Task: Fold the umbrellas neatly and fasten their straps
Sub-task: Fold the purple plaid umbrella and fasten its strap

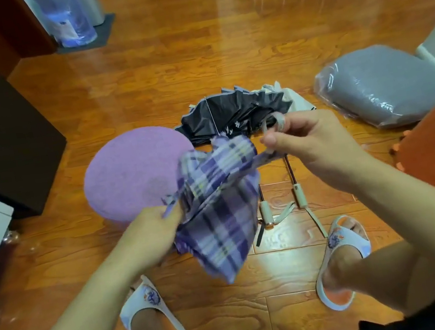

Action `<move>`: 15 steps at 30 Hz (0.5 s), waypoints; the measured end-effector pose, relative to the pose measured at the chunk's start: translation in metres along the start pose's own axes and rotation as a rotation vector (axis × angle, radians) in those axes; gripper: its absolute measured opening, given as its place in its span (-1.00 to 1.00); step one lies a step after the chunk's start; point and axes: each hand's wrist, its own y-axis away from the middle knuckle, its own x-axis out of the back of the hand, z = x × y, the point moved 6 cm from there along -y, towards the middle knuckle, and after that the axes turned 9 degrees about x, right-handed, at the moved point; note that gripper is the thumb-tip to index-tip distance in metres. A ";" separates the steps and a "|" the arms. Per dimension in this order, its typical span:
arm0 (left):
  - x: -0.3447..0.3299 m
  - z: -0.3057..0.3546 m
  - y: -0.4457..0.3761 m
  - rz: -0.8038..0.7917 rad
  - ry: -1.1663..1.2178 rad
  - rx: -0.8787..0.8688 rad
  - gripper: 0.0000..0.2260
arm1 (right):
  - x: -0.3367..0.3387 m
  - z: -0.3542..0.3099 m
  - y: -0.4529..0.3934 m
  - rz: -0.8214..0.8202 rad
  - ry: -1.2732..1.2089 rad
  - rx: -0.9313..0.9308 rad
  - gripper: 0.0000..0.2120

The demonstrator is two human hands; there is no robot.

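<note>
Being gathered: purple plaid umbrella (218,208), gripped by left hand (155,231); strap (266,153) being pinched by right hand (314,142), unfastened. Black umbrellas (233,112) being left unfolded on floor (165,72).

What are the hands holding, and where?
Both hold the purple plaid umbrella: the left hand grips its folded canopy, and the right hand pinches its strap.

head-worn view, looking down, close above floor (220,56)
</note>
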 end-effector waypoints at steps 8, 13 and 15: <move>-0.028 0.024 0.036 0.091 -0.569 -0.608 -0.59 | 0.020 0.020 -0.024 0.090 0.085 -0.113 -0.61; -0.019 0.049 0.075 0.228 -0.441 -0.992 -0.71 | 0.033 0.053 -0.028 0.154 0.045 -0.304 -0.70; -0.016 0.052 0.083 0.173 -0.335 -1.051 -0.70 | 0.032 0.068 -0.025 0.113 0.082 -0.380 -0.69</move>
